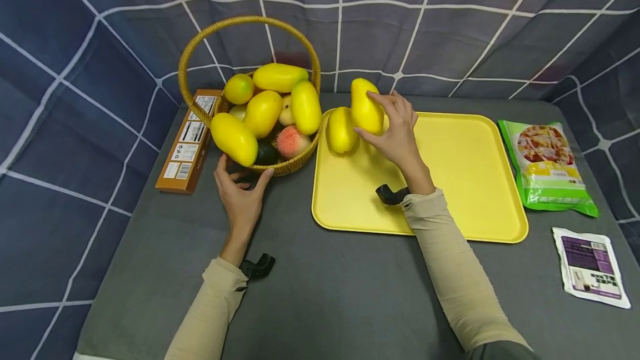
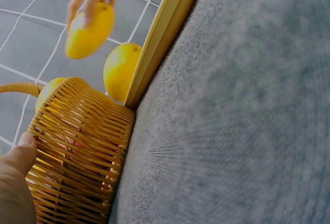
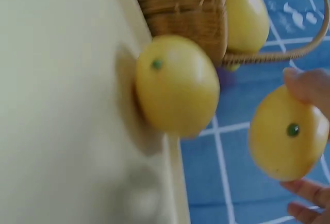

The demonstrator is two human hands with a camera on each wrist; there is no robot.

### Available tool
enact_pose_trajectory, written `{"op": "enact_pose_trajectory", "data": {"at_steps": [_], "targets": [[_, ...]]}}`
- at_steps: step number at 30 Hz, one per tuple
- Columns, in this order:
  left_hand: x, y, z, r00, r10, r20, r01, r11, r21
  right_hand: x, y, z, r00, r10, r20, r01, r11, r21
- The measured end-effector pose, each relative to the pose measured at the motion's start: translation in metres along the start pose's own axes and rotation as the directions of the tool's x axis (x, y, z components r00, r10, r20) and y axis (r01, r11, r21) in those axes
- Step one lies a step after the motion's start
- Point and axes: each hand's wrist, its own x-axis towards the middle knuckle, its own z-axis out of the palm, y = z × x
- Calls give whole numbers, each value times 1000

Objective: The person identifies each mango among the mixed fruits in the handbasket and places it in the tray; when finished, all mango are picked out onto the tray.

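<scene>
A yellow mango (image 1: 366,105) is held between the thumb and fingers of my right hand (image 1: 397,132), above the left end of the yellow tray (image 1: 460,182). Beside it, a second mango (image 1: 341,131) lies on the tray near the basket; the right wrist view shows this mango (image 3: 178,86) apart from the held one (image 3: 289,136). My left hand (image 1: 240,196) grips the near side of the wicker basket (image 1: 287,168), its thumb (image 2: 23,152) against the wall. Several mangoes, a peach (image 1: 292,142), an orange-like fruit (image 1: 239,89) and a dark green fruit (image 1: 267,153) fill the basket.
The basket's tall handle (image 1: 250,20) arches over the fruit. Left of the basket lies a long brown box (image 1: 184,151). Right of the tray are a green food packet (image 1: 547,165) and a white-and-purple pouch (image 1: 592,265). A checked cloth (image 1: 380,32) hangs behind the grey table (image 1: 320,299).
</scene>
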Motion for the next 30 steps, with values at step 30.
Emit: {"op": "enact_pose_trajectory", "data": {"at_steps": [30], "targets": [[-3, 38, -3, 1000, -17, 1, 17, 999, -33, -6, 45, -6, 874, 364, 321, -365, 929, -61]]}}
